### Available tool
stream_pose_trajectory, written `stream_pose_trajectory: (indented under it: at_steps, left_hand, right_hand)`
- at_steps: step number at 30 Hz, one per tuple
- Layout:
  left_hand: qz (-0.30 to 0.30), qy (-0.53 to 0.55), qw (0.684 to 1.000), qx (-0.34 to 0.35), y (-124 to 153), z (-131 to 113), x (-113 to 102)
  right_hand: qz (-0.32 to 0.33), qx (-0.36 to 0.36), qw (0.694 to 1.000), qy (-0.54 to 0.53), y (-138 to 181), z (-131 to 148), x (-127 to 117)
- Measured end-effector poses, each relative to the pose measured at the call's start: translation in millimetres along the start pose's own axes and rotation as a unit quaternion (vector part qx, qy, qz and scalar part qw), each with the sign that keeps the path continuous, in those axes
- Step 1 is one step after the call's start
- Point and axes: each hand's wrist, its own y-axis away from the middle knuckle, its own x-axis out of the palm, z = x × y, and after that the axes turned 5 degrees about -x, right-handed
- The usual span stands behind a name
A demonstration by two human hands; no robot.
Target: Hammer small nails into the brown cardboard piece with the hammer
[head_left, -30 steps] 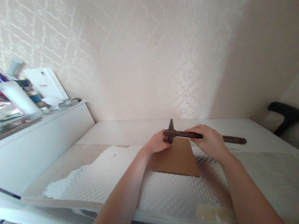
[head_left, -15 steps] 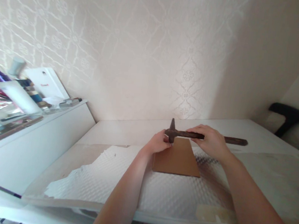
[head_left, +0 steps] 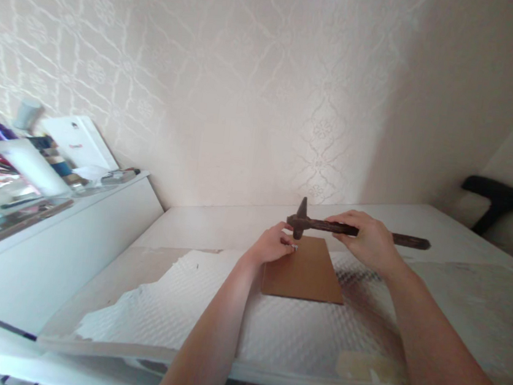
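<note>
A brown board (head_left: 305,273) lies flat on the white table (head_left: 216,225). My left hand (head_left: 273,245) rests at the board's far left corner, its fingers pinched on a small metal nail (head_left: 294,246) that stands on the board. My right hand (head_left: 371,239) is wrapped round the handle of a dark rusty hammer (head_left: 406,240), held level. The hammer's head (head_left: 300,220) hangs a little above the nail, apart from it.
A textured white sheet (head_left: 242,320) covers the table's near part, under the board. To the left stands a white cabinet (head_left: 47,243) crowded with bottles and tubes (head_left: 24,157). A black chair arm (head_left: 499,198) shows at the far right. A patterned wall rises behind the table.
The hammer has risen a little and shifted right; its head was down at the nail and now hangs above it. My left hand stays pinched at the board's corner.
</note>
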Motion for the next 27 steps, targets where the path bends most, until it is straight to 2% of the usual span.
stream_pose_trajectory:
  at_steps: [4, 8, 12, 16, 19, 24, 27]
  left_hand:
    - [-0.004, -0.012, 1.0, -0.007, -1, 1, 0]
    - [-0.002, -0.007, 1.0, -0.001, -1, 1, 0]
    - [-0.007, -0.014, 1.0, -0.007, -1, 1, 1]
    - [0.006, 0.009, 1.0, -0.005, 0, 0, 0]
    - [0.022, 0.013, 1.0, -0.011, 1, -1, -4]
    - [0.027, 0.016, 0.999, -0.017, 0, 0, -10]
    - [0.023, 0.011, 1.0, -0.009, -1, 2, -12]
  right_hand:
    - [0.027, 0.013, 0.999, 0.014, 1, -1, -1]
    - [0.009, 0.022, 1.0, 0.005, 1, 1, -2]
    - [0.026, 0.022, 0.999, 0.016, 1, 2, -2]
    - [0.006, 0.022, 1.0, 0.012, 1, 2, -3]
    - [0.029, 0.01, 0.999, 0.02, 0, 4, -2]
    - [-0.007, -0.021, 1.0, -0.002, -1, 8, 3]
    - [0.007, -0.037, 0.999, 0.003, -1, 10, 7]
